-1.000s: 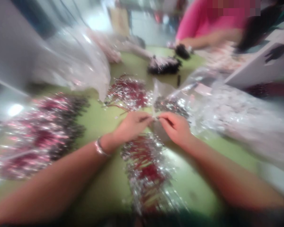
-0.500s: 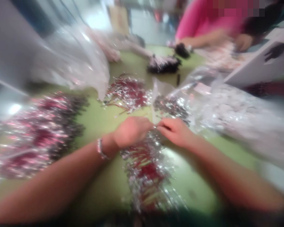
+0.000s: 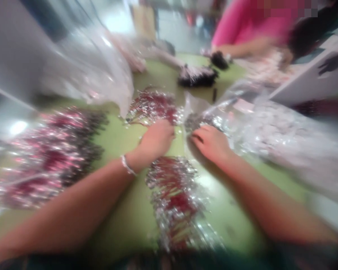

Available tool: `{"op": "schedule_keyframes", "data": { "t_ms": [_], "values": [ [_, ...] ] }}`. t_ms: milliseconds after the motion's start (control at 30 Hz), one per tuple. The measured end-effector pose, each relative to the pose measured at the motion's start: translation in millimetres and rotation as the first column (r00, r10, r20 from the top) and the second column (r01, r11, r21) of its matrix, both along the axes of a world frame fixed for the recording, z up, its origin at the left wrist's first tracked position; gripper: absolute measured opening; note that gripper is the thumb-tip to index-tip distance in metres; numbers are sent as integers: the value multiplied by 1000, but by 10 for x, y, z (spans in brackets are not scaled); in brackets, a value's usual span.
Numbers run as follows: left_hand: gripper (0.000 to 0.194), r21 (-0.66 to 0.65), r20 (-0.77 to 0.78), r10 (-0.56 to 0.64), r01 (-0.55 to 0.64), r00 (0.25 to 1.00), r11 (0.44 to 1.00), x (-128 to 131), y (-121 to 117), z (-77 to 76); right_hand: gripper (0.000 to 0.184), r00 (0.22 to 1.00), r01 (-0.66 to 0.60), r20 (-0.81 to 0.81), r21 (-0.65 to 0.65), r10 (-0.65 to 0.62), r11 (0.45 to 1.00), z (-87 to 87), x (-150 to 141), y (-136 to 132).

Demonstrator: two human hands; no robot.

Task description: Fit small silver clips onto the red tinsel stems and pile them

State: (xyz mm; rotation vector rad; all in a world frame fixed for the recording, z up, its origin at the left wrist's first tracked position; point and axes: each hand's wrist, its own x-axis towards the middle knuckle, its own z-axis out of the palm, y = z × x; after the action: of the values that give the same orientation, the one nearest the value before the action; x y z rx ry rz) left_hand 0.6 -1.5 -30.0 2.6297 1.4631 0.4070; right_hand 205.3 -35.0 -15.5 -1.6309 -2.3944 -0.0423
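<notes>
The whole picture is smeared by motion. My left hand (image 3: 157, 140), with a bracelet at the wrist, reaches to the near edge of a far heap of red and silver glittery pieces (image 3: 153, 107); its fingers are curled, and I cannot see what they hold. My right hand (image 3: 211, 142) lies at the mouth of a clear plastic bag (image 3: 259, 127) holding silvery pieces, fingers bent and blurred. A second heap of red and silver pieces (image 3: 174, 198) lies on the green table (image 3: 115, 138) between my forearms.
A large pile of pink and dark glittery pieces (image 3: 53, 153) fills the left. A crumpled clear bag (image 3: 95, 75) stands behind it. A person in a pink top (image 3: 242, 26) works at the far right beside dark bundles (image 3: 197, 77) and a white board (image 3: 307, 80).
Both hands have moved away from me, from above the near heap toward the far heap and the bag's mouth. They were pinched together a second ago and are now apart.
</notes>
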Motion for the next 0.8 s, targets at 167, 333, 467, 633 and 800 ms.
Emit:
{"op": "schedule_keyframes", "data": {
  "t_ms": [167, 333, 467, 633, 800],
  "values": [
    [26, 46, -87, -16, 20, 996, 999, -29, 38, -56, 24, 979, -85, 195, 96, 65, 992, -130, -6, 27],
    [24, 96, -120, -41, 53, 992, 994, -55, 39, -56, 22, 1000, -29, 2, 104, 29, 994, -83, -41, -32],
    [21, 108, -13, -60, 61, 998, 992, -96, 14, 74, 20, 983, 82, -160, -29, -86, 996, -40, -12, -59],
    [21, 61, -31, -104, 106, 994, 993, -62, -22, 110, 21, 961, 97, -253, -52, -107, 994, -54, 11, -62],
    [25, 125, -59, -158, 164, 986, 978, 40, -76, 12, 17, 971, 1, -239, -39, -10, 999, -71, -49, -84]
  ]
}}
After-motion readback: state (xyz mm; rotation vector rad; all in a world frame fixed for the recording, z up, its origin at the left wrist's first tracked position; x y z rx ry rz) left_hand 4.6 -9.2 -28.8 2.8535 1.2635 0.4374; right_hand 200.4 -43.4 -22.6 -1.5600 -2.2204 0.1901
